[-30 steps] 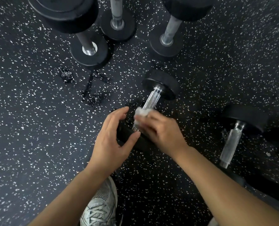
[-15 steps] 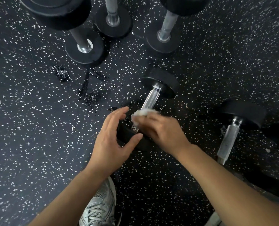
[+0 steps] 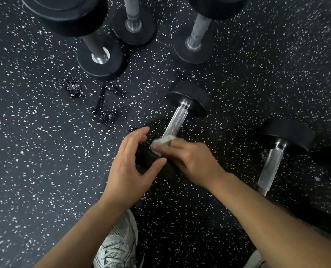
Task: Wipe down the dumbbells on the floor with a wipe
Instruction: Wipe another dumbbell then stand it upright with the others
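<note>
Right now my right hand point(image 3: 191, 161) pinches the crumpled white wipe point(image 3: 161, 141) against the near end of the knurled silver handle of the small black-ended dumbbell point(image 3: 177, 119), centre frame, lying on the speckled black rubber floor point(image 3: 35, 142). Long axis runs from lower left, under my hands, up-right to the far black head point(image 3: 189, 99). So the unwiped handle lies up and right of the grip; I judge the next stroke goes that way. Left hand point(image 3: 128, 169) cups the near head point(image 3: 149, 157), fingers and thumb curled round it, steadying. Right hand is nearer the handle. Second silver-handled dumbbell point(image 3: 272, 165) lies at right, well apart; three upright ones sit along the top.
</note>
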The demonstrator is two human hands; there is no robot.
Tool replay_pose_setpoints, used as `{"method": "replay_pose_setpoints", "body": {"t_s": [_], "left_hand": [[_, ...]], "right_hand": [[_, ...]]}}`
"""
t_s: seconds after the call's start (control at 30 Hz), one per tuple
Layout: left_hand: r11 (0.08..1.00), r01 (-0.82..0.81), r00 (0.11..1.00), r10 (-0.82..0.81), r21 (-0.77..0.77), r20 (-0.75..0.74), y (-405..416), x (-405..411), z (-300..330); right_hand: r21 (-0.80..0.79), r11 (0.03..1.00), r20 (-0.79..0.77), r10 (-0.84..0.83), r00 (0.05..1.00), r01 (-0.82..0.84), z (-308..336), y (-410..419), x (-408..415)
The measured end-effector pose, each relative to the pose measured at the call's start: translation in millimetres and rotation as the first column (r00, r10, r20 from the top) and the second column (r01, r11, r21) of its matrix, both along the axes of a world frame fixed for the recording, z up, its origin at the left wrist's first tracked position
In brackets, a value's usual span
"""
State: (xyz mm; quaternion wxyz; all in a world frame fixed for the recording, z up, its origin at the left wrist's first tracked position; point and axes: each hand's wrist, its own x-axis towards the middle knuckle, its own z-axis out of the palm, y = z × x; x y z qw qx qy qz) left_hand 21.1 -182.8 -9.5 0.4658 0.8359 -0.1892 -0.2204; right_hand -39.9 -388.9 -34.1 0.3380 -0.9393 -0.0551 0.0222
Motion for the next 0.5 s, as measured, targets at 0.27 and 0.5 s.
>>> {"method": "replay_pose_setpoints", "body": {"t_s": [0.27, 0.5], "left_hand": [[1.0, 0.005, 1.0, -0.005, 0.005, 0.015, -1, -1, 0], [1.0, 0.02, 0.999, -0.019, -0.004, 0.029, 1, 2, -4]], "right_hand": [[-0.061, 0.893, 0.12, -0.436, 0.892, 0.445, 1, -35, 31], [0.116, 0.991, -0.068, -0.056, 0.996, 0.063, -5, 4, -4]]}}
